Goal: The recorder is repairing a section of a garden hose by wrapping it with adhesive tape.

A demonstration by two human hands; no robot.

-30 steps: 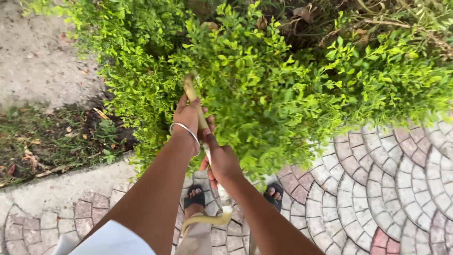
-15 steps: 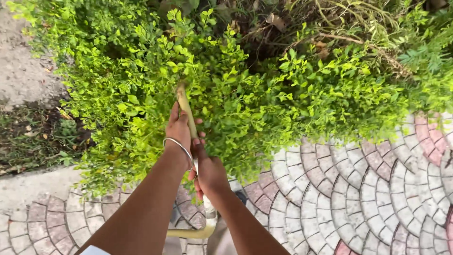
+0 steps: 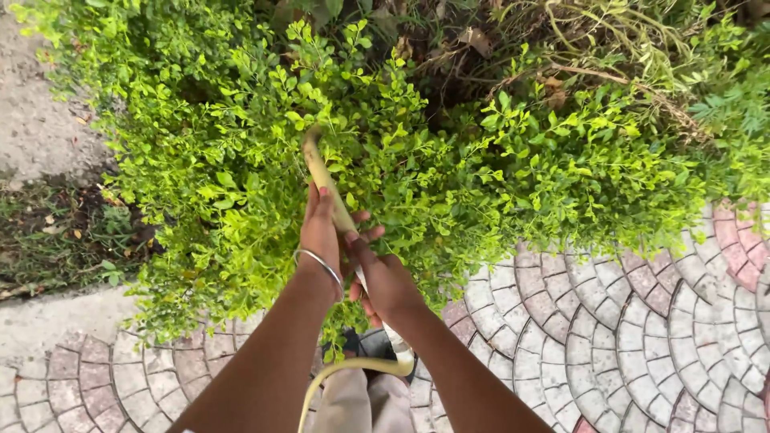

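A pale yellow garden hose (image 3: 319,170) runs up between my hands, and its end pokes into a leafy green bush (image 3: 417,152). My left hand (image 3: 321,234), with a silver bangle at the wrist, is wrapped around the hose higher up. Just behind it, my right hand (image 3: 383,279) grips the same hose. The hose loops back down past my legs at the bottom of the view. Leaves hide the nozzle end.
Curved red and grey paving stones (image 3: 609,321) cover the ground at right and bottom. A strip of soil and weeds (image 3: 56,240) lies at left, beside a concrete edge (image 3: 48,321). Dry twigs and brown leaves sit in the bush's top.
The view has shifted down and left across the bush. Both hands have pushed the hose end farther up into the leaves and stay on it.
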